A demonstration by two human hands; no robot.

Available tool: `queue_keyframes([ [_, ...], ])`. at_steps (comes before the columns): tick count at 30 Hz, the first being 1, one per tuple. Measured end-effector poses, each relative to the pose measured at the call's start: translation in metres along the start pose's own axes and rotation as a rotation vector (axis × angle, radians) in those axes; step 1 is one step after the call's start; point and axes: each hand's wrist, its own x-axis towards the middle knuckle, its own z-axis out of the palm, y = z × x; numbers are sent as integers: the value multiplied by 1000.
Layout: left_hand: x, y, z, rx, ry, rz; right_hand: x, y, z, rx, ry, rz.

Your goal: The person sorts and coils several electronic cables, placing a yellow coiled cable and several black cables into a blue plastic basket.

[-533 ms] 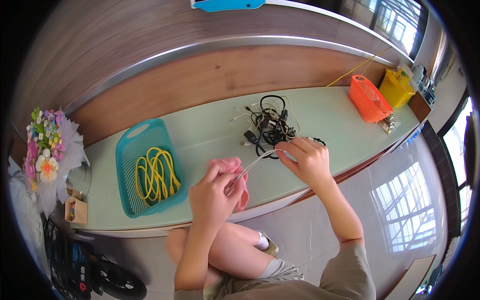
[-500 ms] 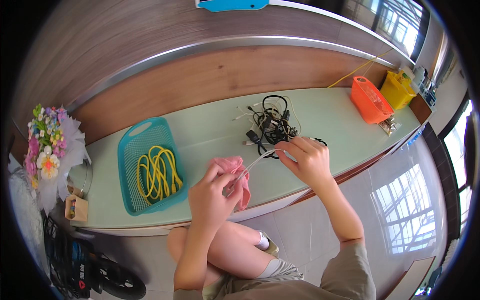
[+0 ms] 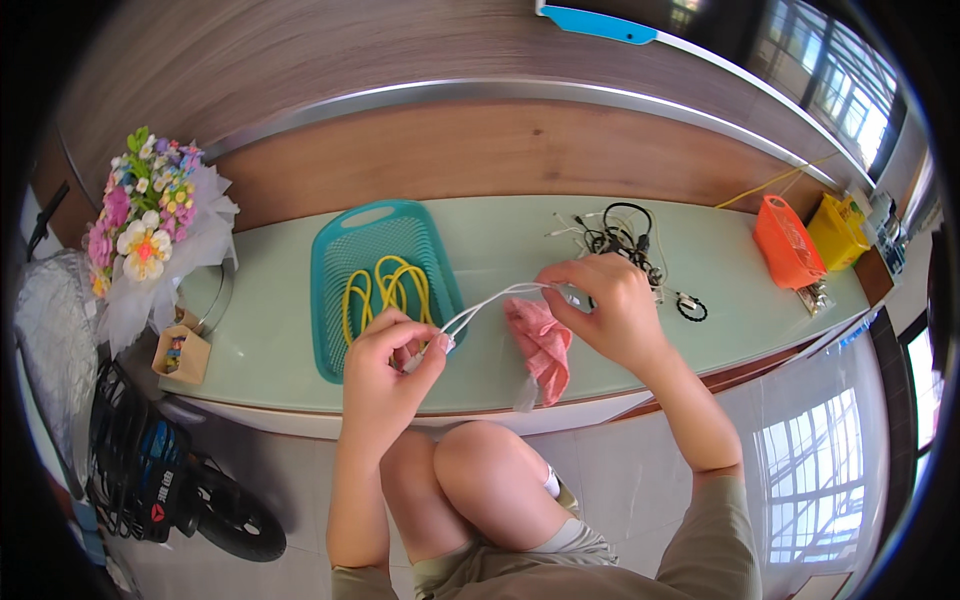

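A doubled white cable (image 3: 490, 299) arches between my two hands above the cabinet top. My left hand (image 3: 392, 365) pinches one end of it, at a small white piece, over the near side of the teal basket (image 3: 319, 300). The other end is gripped by my right hand (image 3: 610, 305), thumb against fingers, in front of the dark cable tangle (image 3: 628, 232). A coiled yellow cable (image 3: 352, 305) lies inside the basket, partly hidden by my left hand. Between my hands, a crumpled pink cloth (image 3: 541, 348) rests on the surface near the front edge.
An orange basket (image 3: 787, 242) and a yellow basket (image 3: 834, 232) stand at the right end. A bouquet (image 3: 143, 245) and a small box (image 3: 184, 359) occupy the left end. A black wheeled item (image 3: 235, 520) is on the floor at lower left. A black ring-shaped cord (image 3: 692, 308) lies right of the tangle.
The view has turned left, so the cabinet and its things appear further right. My hands, still holding the white cable, have moved left toward the teal basket; my left hand now overlaps its near side.
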Motion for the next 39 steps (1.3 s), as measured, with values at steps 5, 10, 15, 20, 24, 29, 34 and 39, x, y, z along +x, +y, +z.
queue_keyframes([
  [5,3,-7,-39,-124,-68,-114,36,-18,16,72,-128,100],
  [10,3,-20,-61,-199,-22,-176,74,-24,61,242,-29,44],
  [15,3,-20,-54,503,226,-86,108,-20,101,111,-67,-94],
  [20,4,-32,-54,775,239,26,118,-20,139,80,-143,-166],
  [24,6,-35,-57,859,163,101,117,-14,159,119,-160,-239],
  [29,11,-27,-66,756,172,37,114,-12,173,97,-255,-200],
  [34,10,-18,-70,654,164,-13,112,-16,167,93,-326,-166],
  [39,5,-8,-68,614,179,4,105,-25,149,129,-306,-146],
])
